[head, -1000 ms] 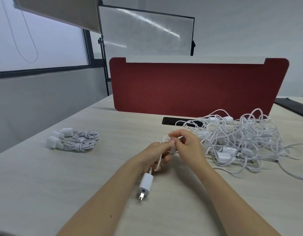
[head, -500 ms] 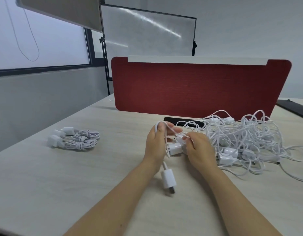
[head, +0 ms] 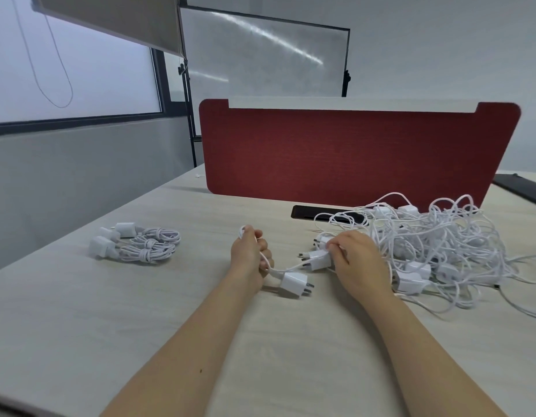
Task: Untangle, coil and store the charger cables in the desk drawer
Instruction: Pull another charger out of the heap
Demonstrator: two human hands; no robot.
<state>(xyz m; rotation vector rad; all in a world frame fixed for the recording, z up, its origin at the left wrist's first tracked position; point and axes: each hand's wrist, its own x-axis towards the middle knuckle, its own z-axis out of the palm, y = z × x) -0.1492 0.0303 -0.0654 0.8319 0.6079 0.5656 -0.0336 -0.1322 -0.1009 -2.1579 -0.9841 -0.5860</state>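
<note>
Curled tight, the left hand (head: pixel 250 260) grips a thin white cable (head: pixel 272 269) whose smooth, blocky plug (head: pixel 294 283) lies on the pale wood-grain desk (head: pixel 110 311). The right hand (head: pixel 358 261) pinches a second plug (head: pixel 319 259) at the near left edge of the tangled white pile (head: pixel 447 239). Tied coils (head: pixel 140 244) lie well to the left. A red fabric screen (head: pixel 351 152) stands at the far side. Markings on the plugs are too small to read.

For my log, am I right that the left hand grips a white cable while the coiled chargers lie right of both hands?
Not quite: the head view shows the coiled chargers lying left of both hands; the left hand does grip a white cable.
</note>
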